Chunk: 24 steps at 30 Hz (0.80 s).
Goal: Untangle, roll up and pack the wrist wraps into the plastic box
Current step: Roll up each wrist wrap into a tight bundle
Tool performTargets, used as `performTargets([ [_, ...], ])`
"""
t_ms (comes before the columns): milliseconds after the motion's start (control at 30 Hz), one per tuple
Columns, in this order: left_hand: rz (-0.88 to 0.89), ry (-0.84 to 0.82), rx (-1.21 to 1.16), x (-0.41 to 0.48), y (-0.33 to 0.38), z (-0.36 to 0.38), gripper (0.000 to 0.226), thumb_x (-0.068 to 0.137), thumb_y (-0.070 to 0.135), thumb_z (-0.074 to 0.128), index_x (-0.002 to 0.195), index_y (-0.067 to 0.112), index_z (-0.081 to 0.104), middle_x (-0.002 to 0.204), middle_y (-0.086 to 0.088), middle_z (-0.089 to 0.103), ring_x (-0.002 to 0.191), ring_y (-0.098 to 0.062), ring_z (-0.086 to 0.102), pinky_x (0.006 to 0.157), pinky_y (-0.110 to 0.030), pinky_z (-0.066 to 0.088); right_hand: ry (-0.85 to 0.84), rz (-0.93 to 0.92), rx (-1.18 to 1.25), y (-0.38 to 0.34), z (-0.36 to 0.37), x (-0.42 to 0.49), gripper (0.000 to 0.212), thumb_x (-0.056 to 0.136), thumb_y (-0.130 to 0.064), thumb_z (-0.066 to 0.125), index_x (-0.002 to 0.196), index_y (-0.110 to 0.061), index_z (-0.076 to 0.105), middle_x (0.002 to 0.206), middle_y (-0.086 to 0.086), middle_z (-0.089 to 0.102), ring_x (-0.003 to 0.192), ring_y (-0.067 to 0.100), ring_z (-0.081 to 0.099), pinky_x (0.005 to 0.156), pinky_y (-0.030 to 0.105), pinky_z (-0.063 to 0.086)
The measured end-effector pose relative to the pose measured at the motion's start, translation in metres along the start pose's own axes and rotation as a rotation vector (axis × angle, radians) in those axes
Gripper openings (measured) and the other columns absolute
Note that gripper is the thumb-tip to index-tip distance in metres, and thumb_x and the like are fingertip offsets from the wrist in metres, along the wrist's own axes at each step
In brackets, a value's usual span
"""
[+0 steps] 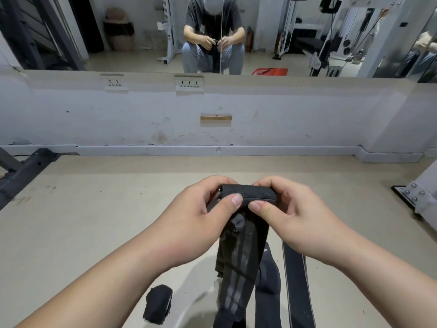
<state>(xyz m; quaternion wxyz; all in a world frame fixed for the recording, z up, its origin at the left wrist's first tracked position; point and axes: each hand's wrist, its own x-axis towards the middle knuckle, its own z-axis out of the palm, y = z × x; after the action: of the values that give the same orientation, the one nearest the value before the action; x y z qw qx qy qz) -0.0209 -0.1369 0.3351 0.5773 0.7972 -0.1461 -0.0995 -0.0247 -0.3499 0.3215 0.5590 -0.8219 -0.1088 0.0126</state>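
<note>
Left hand (196,209) and right hand (290,214) pinch a half-rolled wrist wrap (246,195), above a rolled wrap (157,303) and flat strap (298,280).

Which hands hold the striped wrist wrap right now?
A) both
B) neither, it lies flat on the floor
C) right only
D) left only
A: the left hand and the right hand each pinch the rolled top end of the striped wrist wrap, and its tail hangs down between the forearms.
</note>
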Motion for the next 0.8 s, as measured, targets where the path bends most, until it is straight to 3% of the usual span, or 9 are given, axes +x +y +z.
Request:
performTargets([
  [100,-0.002,0.204,-0.005,0.003,-0.004,0.004,0.031,0.096,0.031,0.074,0.125,0.033,0.064,0.085,0.004,0.07,0.071,-0.001,0.064,0.067,-0.016,0.05,0.053,0.01,0.16,-0.001,0.005,0.001,0.019,0.101,-0.004,0.066,0.108,-0.019,0.073,0.098,0.001,0.08,0.09,0.01,0.074,0.079,0.02,0.056],
  [233,-0.021,0.413,-0.077,0.007,-0.003,0.006,0.03,0.08,0.024,0.09,0.099,0.026,0.067,0.077,0.001,0.068,0.062,-0.008,0.059,0.059,-0.018,0.05,0.119,0.098,0.279,-0.002,0.013,0.002,0.009,0.1,-0.007,0.068,0.106,-0.011,0.073,0.093,0.008,0.081,0.081,0.012,0.074,0.074,0.023,0.057],
  [333,-0.076,0.445,-0.05,0.007,-0.006,0.009,0.021,0.079,0.021,0.092,0.086,0.02,0.072,0.074,0.0,0.075,0.065,-0.016,0.069,0.066,-0.031,0.06,0.186,0.13,0.199,-0.002,0.016,0.002,0.006,0.099,-0.018,0.072,0.099,-0.012,0.069,0.086,0.013,0.078,0.072,0.014,0.069,0.07,0.033,0.054],
  [400,-0.11,0.436,-0.083,0.006,-0.006,0.011,0.018,0.081,0.017,0.09,0.088,0.02,0.073,0.073,-0.002,0.077,0.069,-0.022,0.074,0.072,-0.042,0.063,0.195,0.135,0.119,-0.002,0.017,0.002,0.01,0.098,-0.021,0.073,0.097,-0.013,0.066,0.074,0.003,0.075,0.067,0.011,0.065,0.066,0.029,0.052],
  [533,-0.14,0.43,-0.173,0.005,-0.002,0.014,0.026,0.084,0.012,0.087,0.101,0.022,0.07,0.067,0.003,0.073,0.064,-0.017,0.075,0.065,-0.035,0.06,0.199,0.138,0.105,-0.002,0.019,0.0,0.013,0.098,-0.021,0.072,0.096,-0.011,0.063,0.064,-0.01,0.069,0.06,0.005,0.063,0.059,0.02,0.049],
  [667,-0.146,0.419,-0.303,0.005,0.0,0.022,0.004,0.093,0.012,0.078,0.097,0.014,0.077,0.077,0.0,0.08,0.066,-0.014,0.076,0.068,-0.027,0.064,0.244,0.166,0.103,-0.006,0.02,0.0,0.016,0.097,-0.027,0.073,0.096,-0.014,0.064,0.067,-0.003,0.072,0.062,0.009,0.063,0.063,0.03,0.052],
  [733,-0.152,0.38,-0.374,0.004,0.001,0.026,0.013,0.1,0.01,0.068,0.096,0.016,0.079,0.086,-0.002,0.082,0.073,-0.015,0.079,0.073,-0.021,0.063,0.268,0.187,0.093,-0.007,0.02,-0.001,0.02,0.093,-0.04,0.075,0.093,-0.022,0.065,0.077,0.017,0.073,0.064,0.017,0.061,0.064,0.047,0.053],
  [800,-0.16,0.338,-0.44,0.002,0.002,0.03,0.021,0.103,0.005,0.063,0.098,0.019,0.078,0.088,0.002,0.083,0.08,-0.012,0.08,0.074,-0.015,0.061,0.286,0.203,0.095,-0.008,0.021,-0.003,0.027,0.083,-0.051,0.072,0.091,-0.027,0.065,0.087,0.026,0.071,0.065,0.023,0.061,0.07,0.06,0.056],
])
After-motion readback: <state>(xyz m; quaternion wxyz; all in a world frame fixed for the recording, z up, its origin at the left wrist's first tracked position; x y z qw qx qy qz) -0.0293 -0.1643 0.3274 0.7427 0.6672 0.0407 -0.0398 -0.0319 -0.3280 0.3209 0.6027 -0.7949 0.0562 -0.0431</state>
